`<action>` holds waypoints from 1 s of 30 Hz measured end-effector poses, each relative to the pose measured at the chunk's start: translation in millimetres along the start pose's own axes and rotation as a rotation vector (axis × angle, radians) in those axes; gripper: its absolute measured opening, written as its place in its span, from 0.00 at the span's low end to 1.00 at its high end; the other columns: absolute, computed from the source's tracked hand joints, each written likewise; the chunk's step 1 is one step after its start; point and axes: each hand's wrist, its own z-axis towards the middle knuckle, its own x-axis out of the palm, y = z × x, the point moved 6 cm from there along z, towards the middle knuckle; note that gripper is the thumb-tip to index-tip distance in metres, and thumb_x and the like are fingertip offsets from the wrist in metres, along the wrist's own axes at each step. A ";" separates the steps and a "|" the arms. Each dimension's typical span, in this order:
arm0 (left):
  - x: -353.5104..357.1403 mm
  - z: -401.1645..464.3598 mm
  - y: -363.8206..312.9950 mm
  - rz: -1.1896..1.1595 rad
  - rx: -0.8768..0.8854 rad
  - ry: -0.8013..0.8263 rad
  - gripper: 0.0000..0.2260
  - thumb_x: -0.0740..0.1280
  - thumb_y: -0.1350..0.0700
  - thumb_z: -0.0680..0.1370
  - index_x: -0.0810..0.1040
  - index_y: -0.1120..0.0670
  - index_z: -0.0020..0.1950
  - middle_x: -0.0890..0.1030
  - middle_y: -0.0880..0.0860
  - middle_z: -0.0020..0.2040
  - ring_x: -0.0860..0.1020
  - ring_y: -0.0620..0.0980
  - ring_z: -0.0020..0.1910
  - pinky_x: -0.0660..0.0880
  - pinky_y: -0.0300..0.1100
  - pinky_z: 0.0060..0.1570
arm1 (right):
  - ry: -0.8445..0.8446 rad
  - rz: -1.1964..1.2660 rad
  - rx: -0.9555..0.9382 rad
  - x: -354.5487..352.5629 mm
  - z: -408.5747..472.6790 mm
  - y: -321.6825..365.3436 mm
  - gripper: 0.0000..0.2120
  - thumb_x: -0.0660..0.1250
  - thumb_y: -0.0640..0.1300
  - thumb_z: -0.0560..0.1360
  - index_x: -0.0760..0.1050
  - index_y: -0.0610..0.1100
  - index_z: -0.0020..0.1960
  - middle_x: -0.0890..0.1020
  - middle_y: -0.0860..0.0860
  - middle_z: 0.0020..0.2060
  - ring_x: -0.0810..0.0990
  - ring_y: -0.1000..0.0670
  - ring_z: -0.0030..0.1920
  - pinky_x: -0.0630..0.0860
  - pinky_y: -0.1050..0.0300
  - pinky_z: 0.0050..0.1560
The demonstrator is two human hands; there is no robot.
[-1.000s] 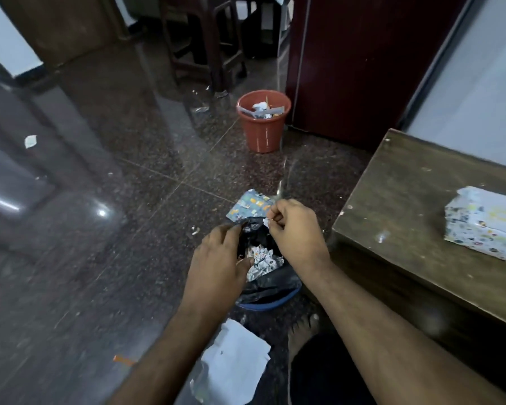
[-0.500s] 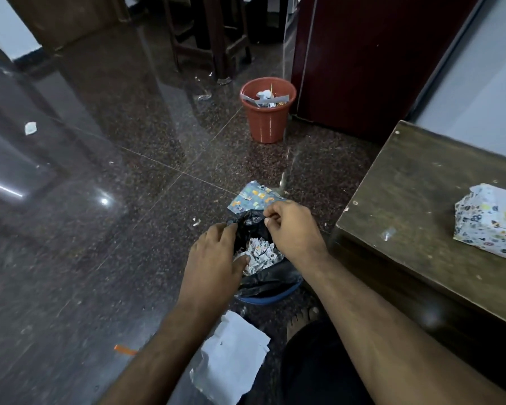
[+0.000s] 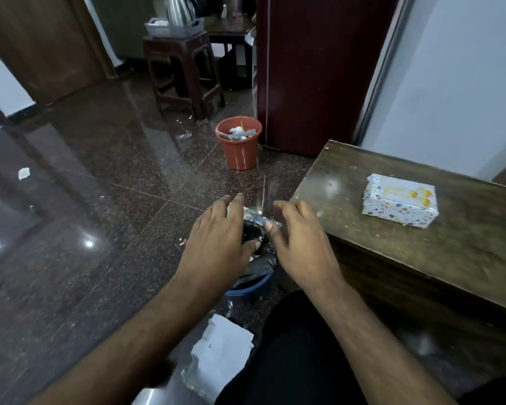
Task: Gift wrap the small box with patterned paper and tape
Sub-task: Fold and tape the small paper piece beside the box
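Scraps that were pinched by the right hand (image 3: 301,238) half a second ago have been let go: its fingers are now spread and nothing is held. The left hand (image 3: 221,232), fingers straight, is pressed down onto the black-lined bin (image 3: 253,283) and a strip of patterned paper (image 3: 256,219). The wrapped box (image 3: 399,204) is left on the bench (image 3: 421,258), well apart. Wrapping is judged finished; only tidying remains.

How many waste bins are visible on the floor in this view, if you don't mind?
2. An orange bin stands by the maroon cabinet; a blue bin lined with a black bag sits under the hands, mostly hidden.
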 end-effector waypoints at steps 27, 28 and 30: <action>37.8 13.7 -198.1 -0.217 0.190 -0.026 0.34 0.72 0.46 0.78 0.62 0.55 0.79 0.70 0.56 0.73 0.71 0.57 0.72 0.68 0.53 0.72 | -0.244 -0.018 0.280 -154.3 -90.1 -137.0 0.24 0.62 0.56 0.83 0.70 0.46 0.74 0.71 0.48 0.64 0.75 0.44 0.65 0.75 0.45 0.63; 42.6 18.7 -200.2 -0.239 0.184 -0.022 0.34 0.72 0.47 0.79 0.62 0.55 0.79 0.70 0.56 0.72 0.71 0.57 0.71 0.68 0.52 0.71 | -0.237 -0.014 0.299 -154.6 -88.5 -145.4 0.23 0.63 0.56 0.83 0.70 0.45 0.73 0.71 0.48 0.63 0.75 0.44 0.65 0.75 0.45 0.63; 51.3 28.9 -202.7 -0.275 0.172 -0.023 0.33 0.72 0.48 0.79 0.63 0.55 0.79 0.71 0.56 0.70 0.72 0.57 0.70 0.68 0.52 0.70 | -0.233 -0.035 0.322 -155.6 -84.8 -158.9 0.23 0.63 0.55 0.83 0.70 0.45 0.73 0.70 0.47 0.63 0.76 0.43 0.64 0.75 0.46 0.62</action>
